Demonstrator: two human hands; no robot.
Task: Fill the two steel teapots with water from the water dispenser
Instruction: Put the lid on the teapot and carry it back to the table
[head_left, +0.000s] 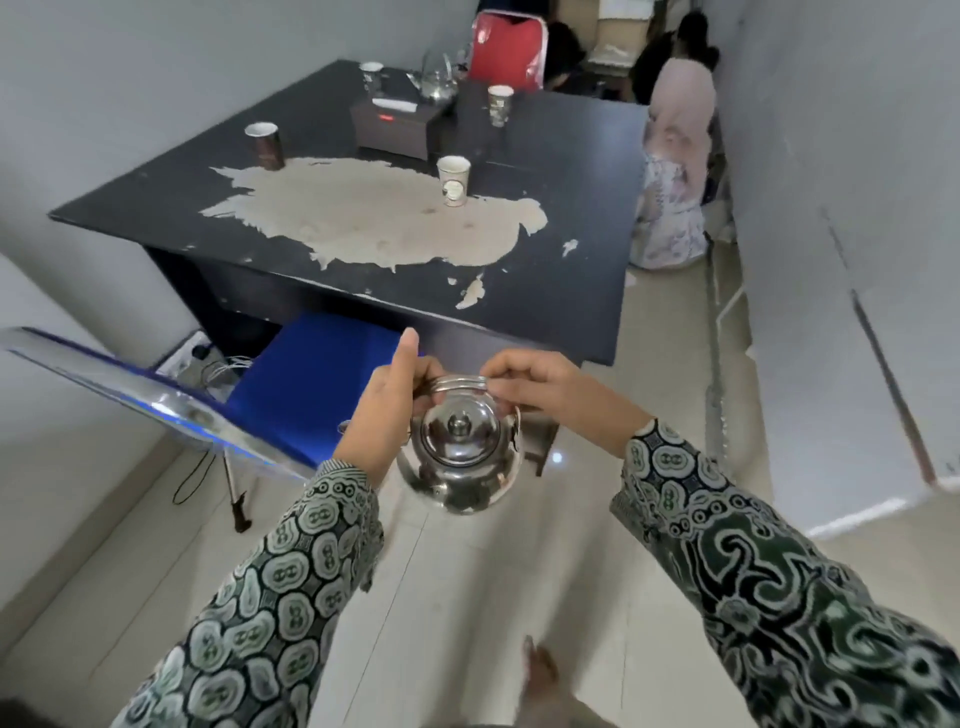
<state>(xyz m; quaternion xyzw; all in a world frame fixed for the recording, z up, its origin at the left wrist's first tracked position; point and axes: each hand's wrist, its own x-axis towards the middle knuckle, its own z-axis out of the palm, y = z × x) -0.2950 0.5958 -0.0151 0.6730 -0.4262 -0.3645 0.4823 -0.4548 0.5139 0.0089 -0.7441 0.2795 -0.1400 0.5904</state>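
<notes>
Soft, even indoor light is filling the room, glare is glinting on the steel teapot (460, 457), and wide-angle distortion is bending the blurred edges.

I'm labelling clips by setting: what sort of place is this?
Probably a small office or staff room: a worn black desk with paper cups and a tissue box, plus a blue chair.

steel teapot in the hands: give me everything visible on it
The steel teapot is round, polished and mirror-bright, seen from above. Its domed lid with a small knob is on. It hangs upright over the tiled floor, near the black table's front edge. Both the left hand and the right hand grip its raised hoop handle. The spout is hidden.
</notes>
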